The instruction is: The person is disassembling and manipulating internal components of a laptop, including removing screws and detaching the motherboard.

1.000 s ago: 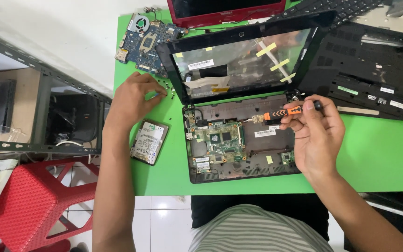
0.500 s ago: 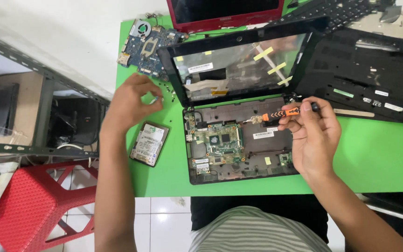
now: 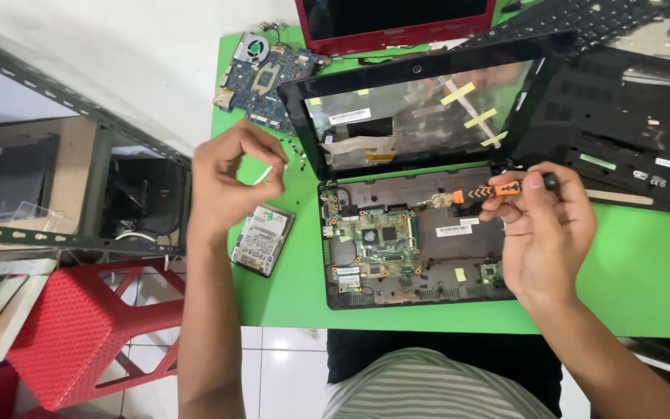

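Note:
An opened small laptop [image 3: 416,240] lies on the green table [image 3: 653,279], its green circuit board [image 3: 381,237] bared and its screen [image 3: 420,116] tilted back. My right hand [image 3: 544,233] grips an orange and black screwdriver [image 3: 490,190] whose tip points left over the laptop base. My left hand [image 3: 230,178] hovers left of the laptop, above a hard drive [image 3: 261,240], fingers pinched around something small that I cannot make out. Tiny dark screws [image 3: 298,159] lie scattered by that hand.
A blue circuit board with a fan [image 3: 265,70] lies at the table's far left. A red laptop [image 3: 397,23], a keyboard [image 3: 583,19] and a black laptop shell [image 3: 630,124] fill the back and right. A red stool [image 3: 87,334] and metal shelf [image 3: 63,155] stand left.
My left hand has drawn back from the laptop's left edge and pinched its fingers together. The right hand has kept the screwdriver over the base, shifting only slightly.

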